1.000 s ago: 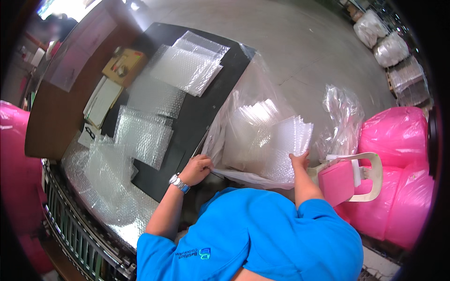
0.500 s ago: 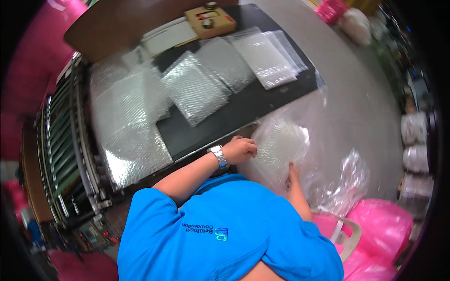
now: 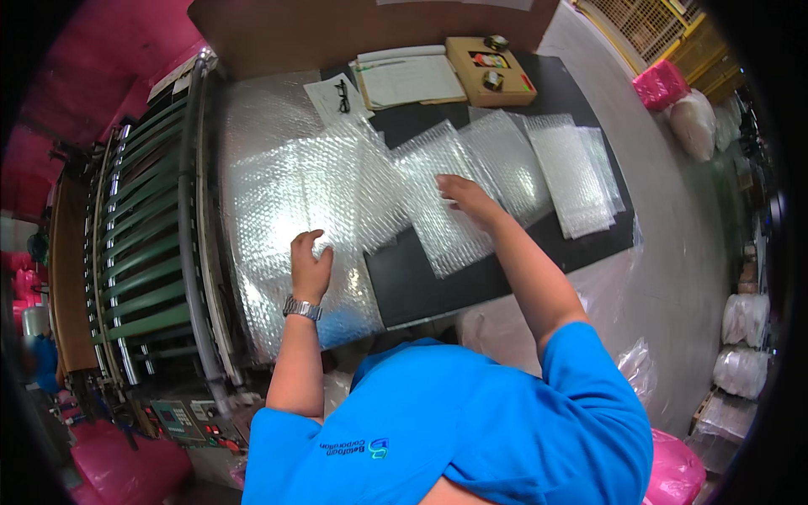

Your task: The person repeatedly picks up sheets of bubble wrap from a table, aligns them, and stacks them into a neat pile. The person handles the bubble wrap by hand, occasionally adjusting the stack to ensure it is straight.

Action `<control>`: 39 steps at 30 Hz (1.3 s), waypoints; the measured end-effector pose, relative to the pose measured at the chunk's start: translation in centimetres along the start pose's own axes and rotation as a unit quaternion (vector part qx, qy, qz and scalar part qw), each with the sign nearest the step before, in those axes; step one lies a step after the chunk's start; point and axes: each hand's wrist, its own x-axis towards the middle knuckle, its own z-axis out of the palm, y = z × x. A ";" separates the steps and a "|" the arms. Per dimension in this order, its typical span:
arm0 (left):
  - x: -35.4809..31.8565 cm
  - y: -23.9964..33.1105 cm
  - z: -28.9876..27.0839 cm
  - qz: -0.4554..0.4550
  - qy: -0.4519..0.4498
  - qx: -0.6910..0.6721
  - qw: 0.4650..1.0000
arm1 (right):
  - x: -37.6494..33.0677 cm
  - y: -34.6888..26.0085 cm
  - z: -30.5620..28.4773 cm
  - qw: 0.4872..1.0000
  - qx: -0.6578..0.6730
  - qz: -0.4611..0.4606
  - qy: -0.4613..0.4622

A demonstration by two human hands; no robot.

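Observation:
My left hand (image 3: pixel 310 268), with a metal watch (image 3: pixel 302 309) on its wrist, is over a large stack of clear bubble-wrap sheets (image 3: pixel 278 189) on the left of the table. Its fingers are curved and apart, with nothing between them. Farther right, my right hand (image 3: pixel 468 200) is above a clear bubble-wrap bag (image 3: pixel 446 240), fingers loosely stretched and holding nothing. Whether either hand touches the plastic I cannot tell. More bubble-wrap bags (image 3: pixel 513 164) overlap to the right, beside a pile of smaller ones (image 3: pixel 572 185).
Rollers with green belts (image 3: pixel 147 261) stand left of the black table (image 3: pixel 421 295). At the back are papers (image 3: pixel 411 80), eyeglasses (image 3: pixel 343 97) and a cardboard box (image 3: pixel 471 80) with tape rolls. Pink bundles (image 3: pixel 661 84) lie on the floor at right.
Both hands have left the clear plastic bag at the table's front edge. My left hand has moved left over the large sheets, my right hand forward over the bags. The view has shifted left.

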 end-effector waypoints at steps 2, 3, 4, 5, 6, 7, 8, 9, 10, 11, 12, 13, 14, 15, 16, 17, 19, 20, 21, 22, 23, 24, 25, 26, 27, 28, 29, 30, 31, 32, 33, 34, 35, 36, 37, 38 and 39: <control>2.1 -2.1 -1.3 -0.036 0.025 0.031 0.999 | 7.4 -0.6 2.9 0.995 0.091 0.029 -0.011; 2.8 -2.7 -1.5 -0.047 0.031 0.050 0.997 | 10.6 -0.8 4.5 0.986 0.159 0.046 0.007; 3.2 -2.8 -1.5 -0.060 0.036 0.069 0.995 | 13.1 -0.6 5.6 0.972 0.226 0.065 0.024; 3.9 -3.1 -1.5 -0.071 0.040 0.088 0.993 | 15.2 -0.2 6.3 0.967 0.233 0.077 0.063; 4.3 -4.0 -1.2 -0.072 0.046 0.123 0.989 | 16.8 0.4 7.1 0.961 0.239 0.092 0.100; 4.6 -4.8 -0.9 -0.096 0.027 0.140 0.985 | 18.3 1.3 7.9 0.953 0.246 0.106 0.139; 4.9 -5.3 -0.5 -0.119 0.007 0.157 0.980 | 19.4 2.2 7.7 0.965 0.168 0.123 0.158; 5.0 -5.8 -0.2 -0.142 -0.015 0.173 0.974 | 20.3 3.7 6.5 0.970 0.088 0.142 0.177; 5.2 -6.1 0.1 -0.145 -0.041 0.161 0.975 | 21.0 5.0 5.3 0.968 0.005 0.158 0.195; 5.3 -6.2 0.5 -0.144 -0.054 0.151 0.976 | 22.1 5.8 4.2 0.972 -0.047 0.142 0.182; 5.4 -6.3 0.8 -0.140 -0.066 0.140 0.978 | 23.3 6.2 3.0 0.972 -0.098 0.124 0.171; 5.4 -6.4 1.0 -0.143 -0.073 0.129 0.978 | 23.5 4.8 3.2 0.970 -0.147 0.123 0.148; 5.2 -6.3 1.2 -0.147 -0.081 0.131 0.977 | 23.6 3.4 3.3 0.965 -0.196 0.121 0.126; 5.3 -6.3 1.4 -0.150 -0.081 0.123 0.978 | 23.8 2.6 3.9 0.961 -0.209 0.101 0.150; 5.4 -6.3 1.5 -0.152 -0.081 0.115 0.978 | 24.1 2.1 4.4 0.956 -0.221 0.081 0.174; 5.5 -6.2 1.7 -0.155 -0.081 0.106 0.979 | 24.3 1.9 4.7 0.950 -0.233 0.061 0.198; 5.8 -6.3 1.8 -0.144 -0.065 0.111 0.981 | 24.4 1.8 5.4 0.954 -0.274 0.088 0.090; 5.9 -6.7 2.1 -0.146 -0.068 0.121 0.980 | 24.4 1.8 5.6 0.950 -0.292 0.101 0.036; 6.0 -6.7 2.2 -0.145 -0.073 0.129 0.978 | 24.7 2.4 5.4 0.952 -0.283 0.118 -0.005; 6.3 -6.7 2.2 -0.155 -0.067 0.129 0.977 | 25.0 3.0 5.1 0.952 -0.272 0.135 -0.044; 6.5 -6.7 2.0 -0.164 -0.062 0.130 0.976 | 25.2 3.6 4.8 0.950 -0.260 0.151 -0.083; 6.8 -6.9 1.8 -0.179 -0.052 0.129 0.974 | 24.4 2.1 5.3 0.969 -0.161 0.162 -0.099; 6.8 -7.1 1.6 -0.193 -0.035 0.112 0.974 | 22.4 -1.3 6.5 0.977 -0.064 0.171 -0.114; 6.8 -7.3 1.4 -0.204 -0.020 0.095 0.974 | 20.6 -3.6 7.1 0.975 0.036 0.179 -0.125; 6.9 -7.4 1.2 -0.212 -0.008 0.079 0.974 | 19.6 -4.1 6.7 0.956 0.149 0.133 -0.215; 7.0 -7.7 1.1 -0.222 0.001 0.040 0.974 | 18.8 -4.4 6.2 0.915 0.258 0.082 -0.299; 7.0 -8.2 1.1 -0.232 0.009 0.000 0.973 | 17.7 -4.6 5.9 0.853 0.360 0.030 -0.377; 7.0 -8.3 1.1 -0.240 0.019 -0.037 0.970 | 16.3 -5.2 6.1 0.884 0.289 0.037 -0.365; 7.0 -8.1 0.9 -0.231 0.001 -0.055 0.971 | 14.6 -5.7 6.9 0.910 0.218 0.042 -0.350; 7.0 -7.8 0.8 -0.222 -0.018 -0.073 0.972 | 13.1 -5.7 7.7 0.930 0.145 0.048 -0.333; 7.1 -7.4 0.8 -0.210 -0.036 -0.093 0.973 | 11.8 -5.2 8.7 0.934 0.171 0.037 -0.311; 6.8 -6.9 1.5 -0.237 -0.073 -0.195 0.949 | 10.9 -4.1 10.3 0.936 0.194 0.031 -0.293; 6.4 -5.7 1.9 -0.246 -0.090 -0.232 0.937 | 9.7 -2.7 11.8 0.937 0.219 0.025 -0.271; 6.2 -4.1 2.1 -0.254 -0.105 -0.268 0.923 | 8.8 -1.5 13.1 0.937 0.243 0.018 -0.249; 5.9 -3.0 2.3 -0.262 -0.119 -0.304 0.908 | 7.6 -1.1 13.7 0.936 0.266 0.012 -0.230; 5.4 -2.6 2.5 -0.249 -0.119 -0.329 0.903 | 6.2 -1.2 13.4 0.942 0.259 0.019 -0.210; 5.0 -1.8 2.4 -0.240 -0.136 -0.344 0.897 | 4.3 -2.5 12.9 0.949 0.253 0.026 -0.188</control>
